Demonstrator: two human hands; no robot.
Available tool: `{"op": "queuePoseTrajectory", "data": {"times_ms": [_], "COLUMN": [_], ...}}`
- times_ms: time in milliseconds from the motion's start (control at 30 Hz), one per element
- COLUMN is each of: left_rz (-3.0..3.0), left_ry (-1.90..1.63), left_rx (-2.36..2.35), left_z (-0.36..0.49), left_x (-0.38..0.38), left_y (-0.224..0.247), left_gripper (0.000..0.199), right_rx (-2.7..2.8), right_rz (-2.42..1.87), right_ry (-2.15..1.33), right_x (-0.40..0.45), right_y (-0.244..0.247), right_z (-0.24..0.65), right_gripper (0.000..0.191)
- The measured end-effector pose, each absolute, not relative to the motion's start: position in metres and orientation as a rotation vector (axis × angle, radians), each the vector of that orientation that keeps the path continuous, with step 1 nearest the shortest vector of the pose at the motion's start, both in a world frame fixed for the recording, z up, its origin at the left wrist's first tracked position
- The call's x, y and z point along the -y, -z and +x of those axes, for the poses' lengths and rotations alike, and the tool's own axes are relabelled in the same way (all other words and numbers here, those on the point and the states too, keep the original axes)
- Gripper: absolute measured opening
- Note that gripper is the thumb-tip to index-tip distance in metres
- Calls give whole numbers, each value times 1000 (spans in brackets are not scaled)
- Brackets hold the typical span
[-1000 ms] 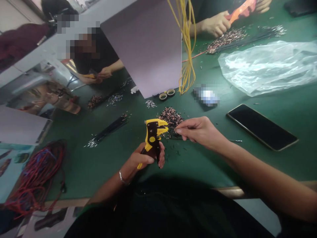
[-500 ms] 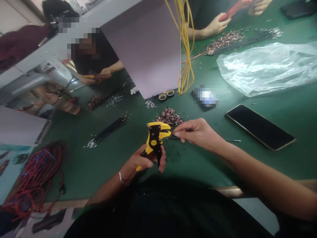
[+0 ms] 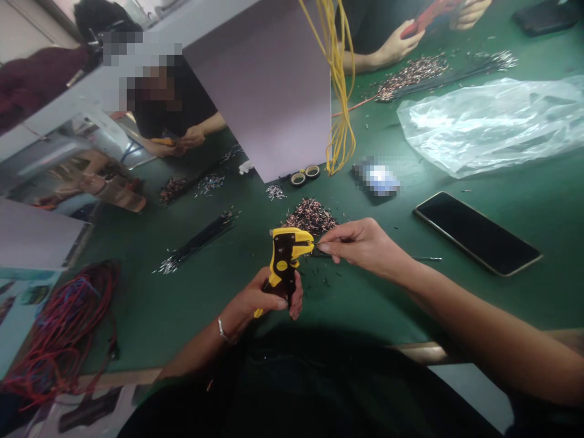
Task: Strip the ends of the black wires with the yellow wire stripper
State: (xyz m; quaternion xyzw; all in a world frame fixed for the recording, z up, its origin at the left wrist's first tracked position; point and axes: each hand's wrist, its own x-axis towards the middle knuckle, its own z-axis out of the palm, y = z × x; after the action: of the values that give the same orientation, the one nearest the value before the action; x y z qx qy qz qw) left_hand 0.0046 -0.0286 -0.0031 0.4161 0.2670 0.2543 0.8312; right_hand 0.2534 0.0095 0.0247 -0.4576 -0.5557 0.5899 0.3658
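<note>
My left hand (image 3: 267, 297) is wrapped around the handles of a yellow and black wire stripper (image 3: 281, 250), which stands upright with its jaws pointing right. The handles are squeezed close together and the jaws look closed. At the jaw tips, my right hand (image 3: 360, 244) pinches a thin dark wire (image 3: 316, 244) between thumb and fingertips; its end is between the jaws. Another dark length with a silvery tip (image 3: 433, 259) shows beneath my right wrist; whether it is the same wire I cannot tell. Just behind the stripper lies a heap of copper and black wire offcuts (image 3: 312, 214).
A bundle of black wires (image 3: 198, 243) lies left, near tangled red cables (image 3: 77, 316). Rightward are a phone (image 3: 477, 234) and a clear plastic bag (image 3: 493, 128). Tape rolls (image 3: 298, 179) sit below a pale panel (image 3: 269, 91) with hanging yellow wires (image 3: 340, 91). Co-workers' hands (image 3: 396, 45) work across the table.
My left hand has squeezed the handles closer together, and the stripper's jaws have closed at the wire end. My right hand keeps its pinch almost in place. The whole view has shifted slightly.
</note>
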Motion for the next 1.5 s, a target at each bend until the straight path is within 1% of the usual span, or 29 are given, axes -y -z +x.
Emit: {"op": "queuePoseTrajectory", "data": {"times_ms": [267, 567, 933, 1167, 1333, 1500], "left_rz": [884, 887, 888, 848, 801, 841], "left_ry": [-530, -589, -689, -709, -761, -824], "left_rx": [-599, -606, -737, -720, -728, -728], "left_z": [5, 8, 12, 11, 12, 10], "left_x": [31, 35, 42, 36, 28, 24], "left_y": [1, 2, 4, -1, -6, -5], "left_gripper": [32, 23, 18, 20, 30, 33], "right_rx": [1435, 1391, 1308, 1301, 1297, 1359], "right_rz": [-1161, -1179, -1173, -1132, -1126, -1172], "right_ry": [-1518, -1555, -1650, -1677, -1628, -1602], "right_x": [-9, -10, -11, -13, -15, -14], "right_y": [-24, -24, -15, -15, -12, -13], "right_z": [254, 255, 251, 253, 256, 258], "right_gripper": [14, 14, 22, 20, 24, 20]}}
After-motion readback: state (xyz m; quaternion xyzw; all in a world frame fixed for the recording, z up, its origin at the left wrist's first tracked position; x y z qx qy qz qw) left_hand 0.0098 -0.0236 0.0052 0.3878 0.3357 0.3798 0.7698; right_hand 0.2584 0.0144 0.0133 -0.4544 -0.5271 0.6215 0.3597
